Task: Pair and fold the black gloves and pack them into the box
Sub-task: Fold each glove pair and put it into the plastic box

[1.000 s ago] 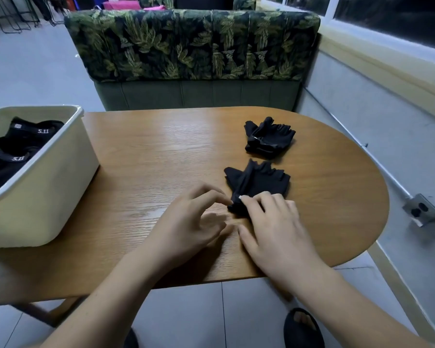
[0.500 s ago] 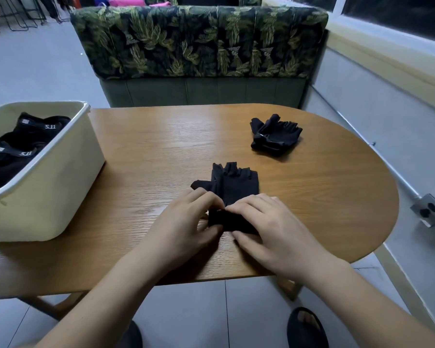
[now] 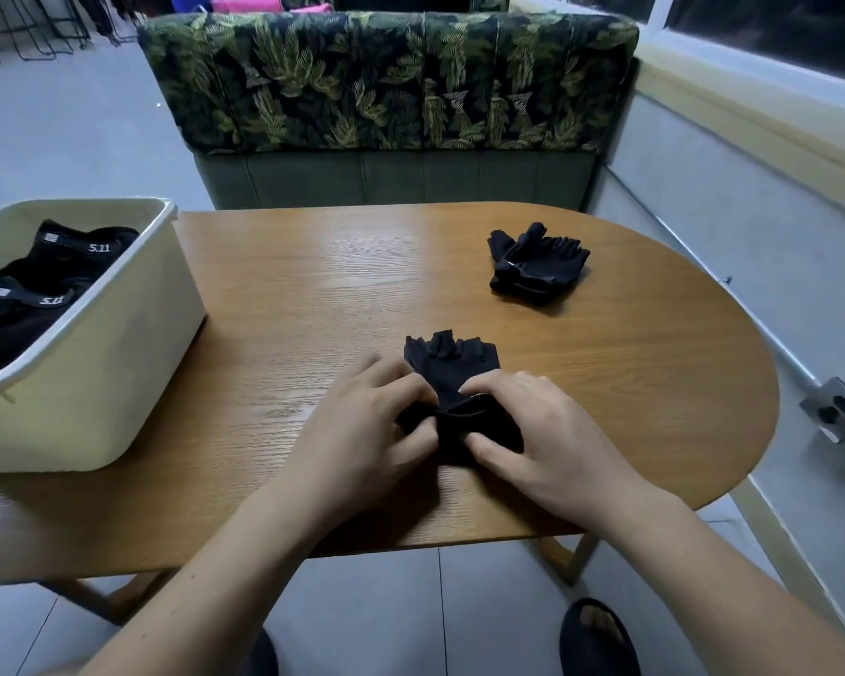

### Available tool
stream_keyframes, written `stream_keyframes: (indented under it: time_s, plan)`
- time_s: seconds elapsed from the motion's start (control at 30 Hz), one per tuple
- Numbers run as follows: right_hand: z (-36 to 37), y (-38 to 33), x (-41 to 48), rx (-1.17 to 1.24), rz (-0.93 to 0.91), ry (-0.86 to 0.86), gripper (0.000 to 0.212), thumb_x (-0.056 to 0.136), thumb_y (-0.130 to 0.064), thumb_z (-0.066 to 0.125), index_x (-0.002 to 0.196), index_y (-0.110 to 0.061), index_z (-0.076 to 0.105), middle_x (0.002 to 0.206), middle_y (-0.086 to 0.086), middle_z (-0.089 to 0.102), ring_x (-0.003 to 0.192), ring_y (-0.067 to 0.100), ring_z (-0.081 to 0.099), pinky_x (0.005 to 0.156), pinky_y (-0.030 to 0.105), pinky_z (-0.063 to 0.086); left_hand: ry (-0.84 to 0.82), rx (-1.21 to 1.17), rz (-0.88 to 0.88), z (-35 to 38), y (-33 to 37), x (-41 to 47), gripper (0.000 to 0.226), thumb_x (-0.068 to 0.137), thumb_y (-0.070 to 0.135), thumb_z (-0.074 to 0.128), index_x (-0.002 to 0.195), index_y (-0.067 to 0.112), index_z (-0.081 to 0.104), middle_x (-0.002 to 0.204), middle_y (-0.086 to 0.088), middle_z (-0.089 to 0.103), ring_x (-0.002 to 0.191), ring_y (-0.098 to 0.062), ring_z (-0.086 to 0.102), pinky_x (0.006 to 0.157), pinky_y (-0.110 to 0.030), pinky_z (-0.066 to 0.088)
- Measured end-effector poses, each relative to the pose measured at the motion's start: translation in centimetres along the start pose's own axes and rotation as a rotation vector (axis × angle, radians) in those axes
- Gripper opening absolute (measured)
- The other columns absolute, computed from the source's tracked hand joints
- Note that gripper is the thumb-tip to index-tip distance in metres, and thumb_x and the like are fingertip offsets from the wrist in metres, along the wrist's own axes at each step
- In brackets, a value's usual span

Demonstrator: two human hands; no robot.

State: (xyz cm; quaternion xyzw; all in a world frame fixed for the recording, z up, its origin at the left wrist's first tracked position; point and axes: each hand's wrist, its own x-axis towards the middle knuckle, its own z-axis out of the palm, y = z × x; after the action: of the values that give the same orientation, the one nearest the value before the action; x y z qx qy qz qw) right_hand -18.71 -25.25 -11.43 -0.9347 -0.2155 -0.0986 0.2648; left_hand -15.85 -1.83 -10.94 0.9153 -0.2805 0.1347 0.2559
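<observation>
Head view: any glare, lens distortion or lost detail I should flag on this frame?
Head view: sharp, no motion blur; the wide-angle lens bows the edge of the table; a soft glare streak lies on its top beyond the held glove; black fabric hides its folds where the left hand and right hand pinch it; the 5.11 labels in the box are legible.

I count one table (image 3: 313,295), one box (image 3: 98,383), one bench (image 3: 391,85). Two hands: left hand (image 3: 362,431), right hand (image 3: 547,431). Two glove heaps on the tabletop — near glove heap (image 3: 452,365), far glove heap (image 3: 537,265). Inside the box, two labelled straps (image 3: 76,245) — gloves there uncountable.
</observation>
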Motion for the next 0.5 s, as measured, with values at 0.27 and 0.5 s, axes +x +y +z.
stream_keyframes:
  time_s: [0.27, 0.5]
  plan:
    - [-0.2, -0.9, 0.1, 0.350, 0.140, 0.129, 0.015, 0.101, -0.036, 0.071, 0.114, -0.033, 0.065, 0.093, -0.013, 0.073, 0.085, 0.007, 0.072, 0.065, 0.037, 0.059, -0.155, -0.321, -0.190, -1.8, -0.2, -0.7, 0.025, 0.091, 0.047, 0.077, 0.112, 0.039, 0.066, 0.096, 0.020, 0.072, 0.091, -0.002, 0.068, 0.078, -0.027, 0.052]
    - [-0.3, -0.9, 1.0, 0.541, 0.316, 0.134, 0.046, 0.090, -0.057, 0.073, 0.130, -0.038, 0.060, 0.095, -0.005, 0.078, 0.088, 0.010, 0.075, 0.077, 0.030, 0.058, -0.091, -0.329, -0.308, -1.4, -0.7, -0.2, 0.020, 0.093, 0.040, 0.077, 0.110, 0.035, 0.068, 0.096, 0.017, 0.077, 0.082, 0.003, 0.068, 0.073, -0.021, 0.048]
